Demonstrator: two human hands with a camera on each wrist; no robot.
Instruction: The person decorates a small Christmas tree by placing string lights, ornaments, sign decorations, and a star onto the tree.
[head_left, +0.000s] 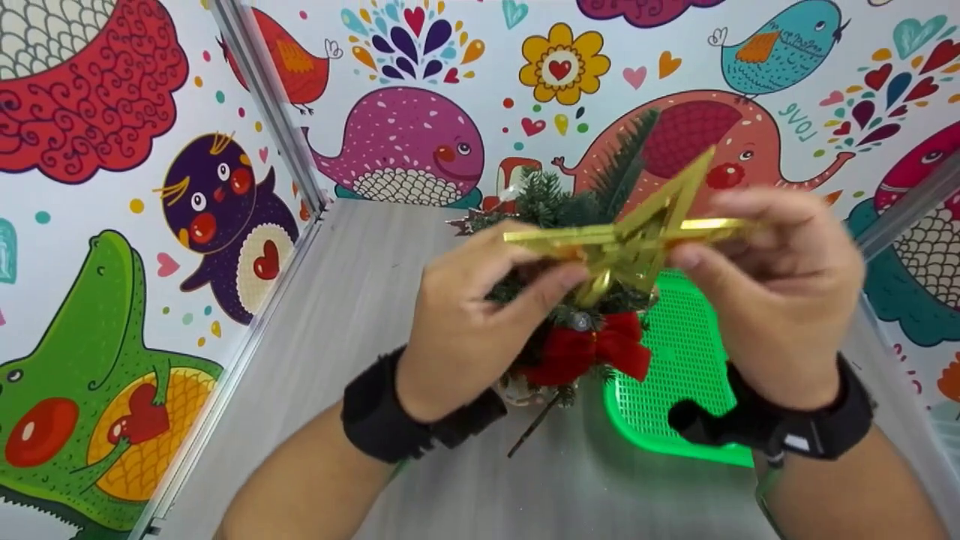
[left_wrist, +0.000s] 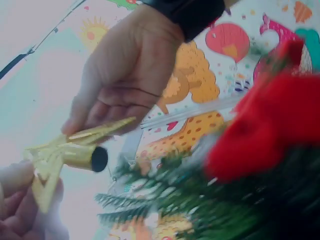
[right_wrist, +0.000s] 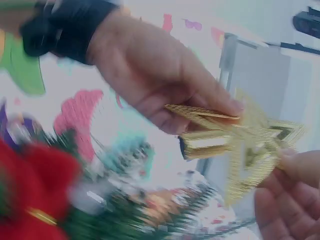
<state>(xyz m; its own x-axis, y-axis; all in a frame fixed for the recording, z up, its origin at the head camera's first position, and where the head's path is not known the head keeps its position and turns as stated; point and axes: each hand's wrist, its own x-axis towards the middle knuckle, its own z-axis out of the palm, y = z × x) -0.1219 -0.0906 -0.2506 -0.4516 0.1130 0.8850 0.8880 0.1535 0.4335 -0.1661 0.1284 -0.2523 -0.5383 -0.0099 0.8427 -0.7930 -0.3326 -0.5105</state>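
Observation:
A gold star tree topper (head_left: 651, 225) is held in front of a small Christmas tree (head_left: 544, 199). My left hand (head_left: 480, 315) pinches one of the star's arms between thumb and fingers. On the opposite side, my right hand (head_left: 787, 289) grips another arm the same way. In the left wrist view, a short gold tube (left_wrist: 82, 156) with a dark opening sticks out of the star's back. A red bow (head_left: 592, 349) sits on the tree's near side, just below the star. The star and my hands hide part of the tree.
A green mesh basket (head_left: 626, 431) stands to the right of the tree, partly behind my right hand and wrist strap. A thin brown twig (head_left: 532, 427) juts toward me over the grey table (head_left: 315, 420). Cartoon-printed panels (head_left: 247, 225) wall in the back and sides.

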